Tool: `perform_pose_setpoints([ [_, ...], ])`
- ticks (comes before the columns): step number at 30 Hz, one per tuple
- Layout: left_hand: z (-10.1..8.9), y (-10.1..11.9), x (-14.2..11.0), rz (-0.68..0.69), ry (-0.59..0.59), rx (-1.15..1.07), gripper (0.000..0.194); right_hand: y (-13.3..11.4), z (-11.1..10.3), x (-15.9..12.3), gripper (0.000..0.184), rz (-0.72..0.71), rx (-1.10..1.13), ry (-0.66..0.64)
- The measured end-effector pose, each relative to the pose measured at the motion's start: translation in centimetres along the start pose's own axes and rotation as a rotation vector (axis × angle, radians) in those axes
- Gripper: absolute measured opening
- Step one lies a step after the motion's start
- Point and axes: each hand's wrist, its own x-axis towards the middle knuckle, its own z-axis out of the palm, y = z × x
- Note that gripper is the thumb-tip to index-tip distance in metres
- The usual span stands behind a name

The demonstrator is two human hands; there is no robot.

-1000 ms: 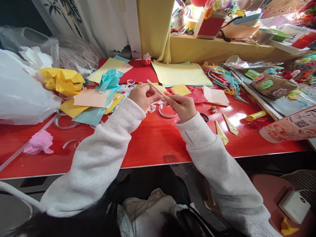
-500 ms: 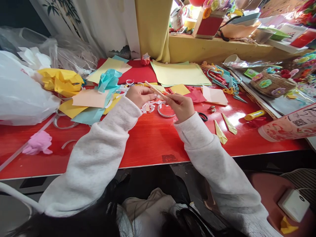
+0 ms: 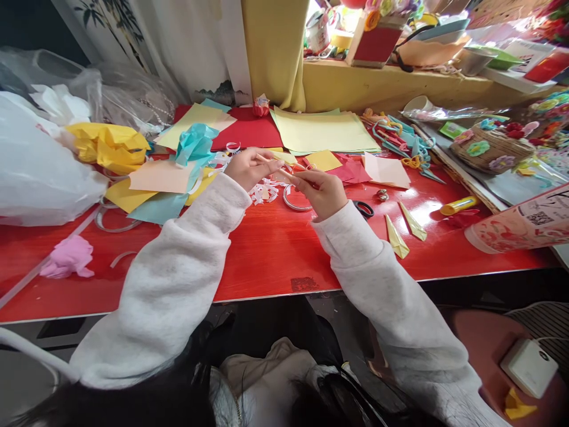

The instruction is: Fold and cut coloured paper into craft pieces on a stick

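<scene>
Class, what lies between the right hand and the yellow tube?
From the right hand to the yellow tube, the head view shows a black loop, apparently a scissors handle, a shiny metal piece and two folded yellow papers.

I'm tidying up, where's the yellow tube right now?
In the head view, the yellow tube lies at the right on the red table, between the folded yellow pieces and the pink cup.

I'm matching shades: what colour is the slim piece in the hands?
The slim piece is pale peach, seen best in the head view.
</scene>
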Motion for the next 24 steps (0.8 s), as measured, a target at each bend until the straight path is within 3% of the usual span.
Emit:
perform_pose_setpoints([
  [3,-0.08,-0.18,0.07,0.119,0.019,-0.054,0.038,-0.09,0.05,0.02,0.032,0.008,-0.042,-0.012],
  [7,-0.23,0.15,-0.50,0.322,-0.043,0.201,0.018,-0.26,0.17,0.00,0.035,0.015,-0.048,-0.075],
  [14,-0.03,0.03,-0.68,0.246,-0.109,0.302,0.013,-0.04,0.50,-0.09,0.036,0.007,-0.030,-0.147],
  [20,-0.16,-0.19,-0.46,0.188,-0.204,0.097,0.024,0.27,0.35,-0.02,0.037,0.000,-0.033,-0.152],
  [24,-0.27,-0.18,-0.47,0.216,-0.195,0.105,0.020,0.08,0.22,-0.10,0.039,0.018,-0.029,-0.181],
])
